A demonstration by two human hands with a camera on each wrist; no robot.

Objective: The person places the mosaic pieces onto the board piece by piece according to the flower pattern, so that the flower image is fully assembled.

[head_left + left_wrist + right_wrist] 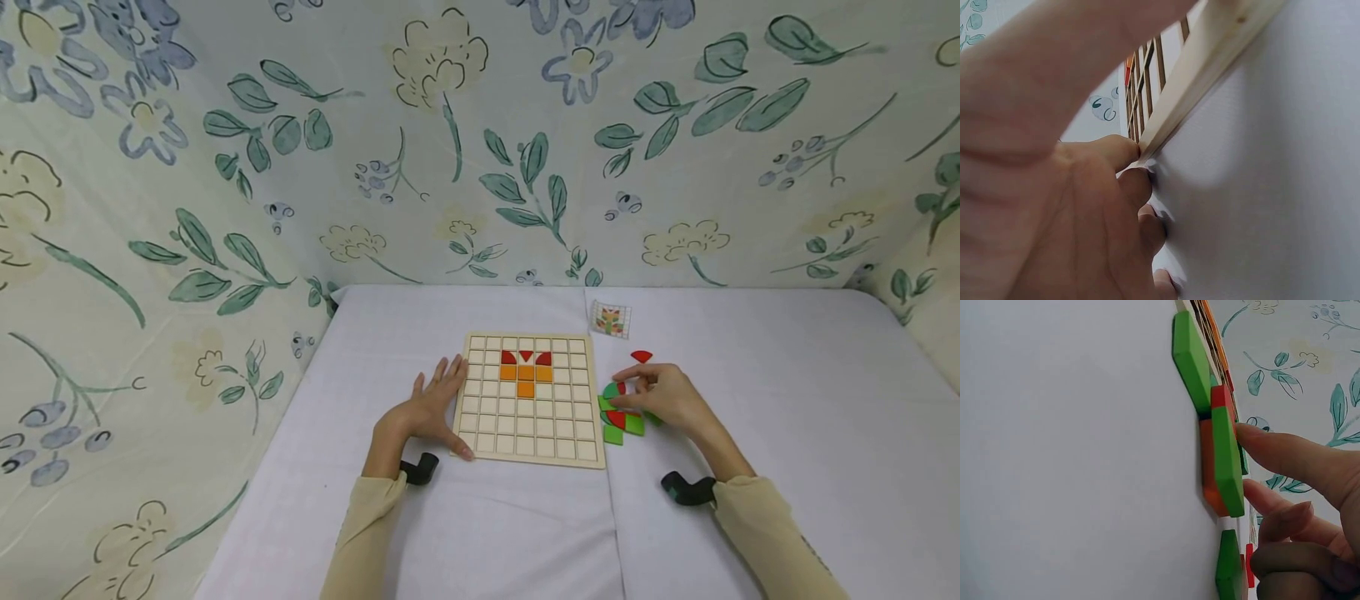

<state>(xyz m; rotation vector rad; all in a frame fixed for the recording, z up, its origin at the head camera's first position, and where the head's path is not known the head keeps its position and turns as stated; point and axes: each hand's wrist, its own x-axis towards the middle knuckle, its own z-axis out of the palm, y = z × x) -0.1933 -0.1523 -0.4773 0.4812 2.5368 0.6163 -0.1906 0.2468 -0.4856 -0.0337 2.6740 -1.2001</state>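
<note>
A square wooden grid board (487, 425) lies on the cloth, with red and orange tiles (526, 372) set in its upper middle. My left hand (427, 408) rests at its left side with fingers spread. In the left wrist view, fingertips (1129, 150) meet the board's edge. My right hand (667, 396) is over a loose pile right of the board. Its thumb and index finger straddle a green and red tile (612, 389); I cannot tell whether they pinch it. In the right wrist view the thumb (1266, 440) touches the pile, beside a bright green tile (1227, 462).
Several green tiles (613, 435) lie against the board's right edge. A red quarter-round tile (641, 357) lies apart above the right hand. Behind the board's right corner is a small pattern card (611, 319). A flowered cloth (450, 167) hangs behind the table.
</note>
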